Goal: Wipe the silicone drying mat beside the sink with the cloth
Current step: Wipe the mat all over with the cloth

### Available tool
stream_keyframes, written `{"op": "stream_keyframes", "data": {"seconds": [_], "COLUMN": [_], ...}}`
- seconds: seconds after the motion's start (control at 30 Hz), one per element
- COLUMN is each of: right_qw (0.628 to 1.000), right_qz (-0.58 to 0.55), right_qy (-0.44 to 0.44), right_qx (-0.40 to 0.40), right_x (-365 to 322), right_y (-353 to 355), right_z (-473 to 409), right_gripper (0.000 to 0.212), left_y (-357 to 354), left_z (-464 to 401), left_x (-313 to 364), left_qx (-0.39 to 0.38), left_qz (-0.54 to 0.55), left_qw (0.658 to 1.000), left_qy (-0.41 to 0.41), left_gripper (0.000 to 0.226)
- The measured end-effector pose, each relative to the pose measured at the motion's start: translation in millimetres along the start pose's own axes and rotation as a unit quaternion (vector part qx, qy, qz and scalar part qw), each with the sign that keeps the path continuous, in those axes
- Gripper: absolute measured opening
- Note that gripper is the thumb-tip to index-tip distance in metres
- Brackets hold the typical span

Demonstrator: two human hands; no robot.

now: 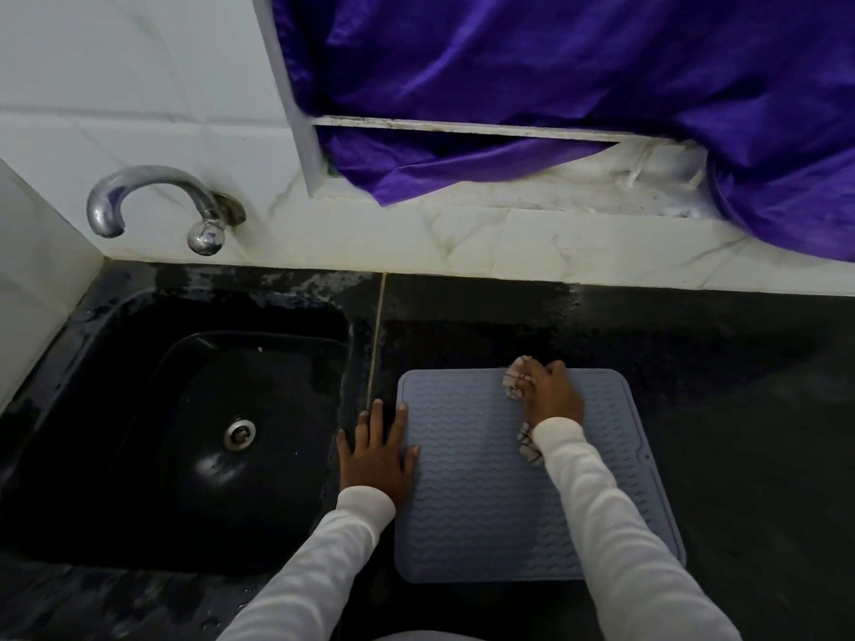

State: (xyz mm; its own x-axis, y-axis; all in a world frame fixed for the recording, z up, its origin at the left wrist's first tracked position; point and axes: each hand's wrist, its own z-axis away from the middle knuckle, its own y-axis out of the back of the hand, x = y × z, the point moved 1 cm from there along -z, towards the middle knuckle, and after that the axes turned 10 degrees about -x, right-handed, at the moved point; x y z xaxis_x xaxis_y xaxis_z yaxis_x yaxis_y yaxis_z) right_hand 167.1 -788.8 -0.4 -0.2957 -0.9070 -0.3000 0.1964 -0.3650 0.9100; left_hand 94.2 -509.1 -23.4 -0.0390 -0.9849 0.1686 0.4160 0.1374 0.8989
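A grey silicone drying mat (481, 492) with wavy ridges lies flat on the black counter, just right of the sink. My right hand (550, 393) grips a bunched checked cloth (517, 373) and presses it on the mat near its far edge; another bit of the cloth shows under my wrist. My left hand (375, 455) lies flat with fingers spread, its thumb and palm edge on the mat's left border, the other fingers on the counter. White sleeves cover both arms.
A black sink (194, 437) with a metal drain sits to the left, a chrome tap (152, 201) on the tiled wall above it. The wet black counter (740, 409) extends right. A purple curtain (555, 76) hangs over the window ledge behind.
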Motion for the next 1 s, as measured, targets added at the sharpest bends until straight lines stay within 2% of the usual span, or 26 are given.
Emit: {"op": "stream_keyframes", "data": {"seconds": [0.2, 0.3, 0.43, 0.53, 0.83, 1.0], "right_qw": [0.998, 0.992, 0.988, 0.985, 0.985, 0.985], "right_qz": [-0.002, -0.021, -0.022, -0.027, -0.055, -0.083], "right_qy": [-0.062, -0.123, -0.151, -0.170, -0.157, -0.153], "right_qx": [0.011, 0.003, 0.022, 0.030, 0.036, -0.002], "right_x": [65, 98, 126, 129, 125, 123], "right_y": [23, 36, 47, 48, 44, 52], "right_z": [-10, -11, -6, -2, 4, 12], "right_gripper": [0.038, 0.039, 0.037, 0.034, 0.038, 0.033], "left_y": [2, 1, -5, -4, -3, 0], "left_z": [1, 1, -1, 0, 1, 2], "left_x": [2, 2, 1, 2, 4, 0], "left_qx": [-0.004, 0.005, 0.019, 0.020, 0.019, 0.005], "left_qz": [-0.008, -0.002, -0.002, -0.011, 0.000, 0.004], "left_qw": [1.000, 1.000, 1.000, 1.000, 1.000, 1.000], "left_qy": [0.001, 0.005, 0.005, 0.005, 0.015, 0.007], "left_gripper": [0.067, 0.067, 0.067, 0.067, 0.068, 0.068]}}
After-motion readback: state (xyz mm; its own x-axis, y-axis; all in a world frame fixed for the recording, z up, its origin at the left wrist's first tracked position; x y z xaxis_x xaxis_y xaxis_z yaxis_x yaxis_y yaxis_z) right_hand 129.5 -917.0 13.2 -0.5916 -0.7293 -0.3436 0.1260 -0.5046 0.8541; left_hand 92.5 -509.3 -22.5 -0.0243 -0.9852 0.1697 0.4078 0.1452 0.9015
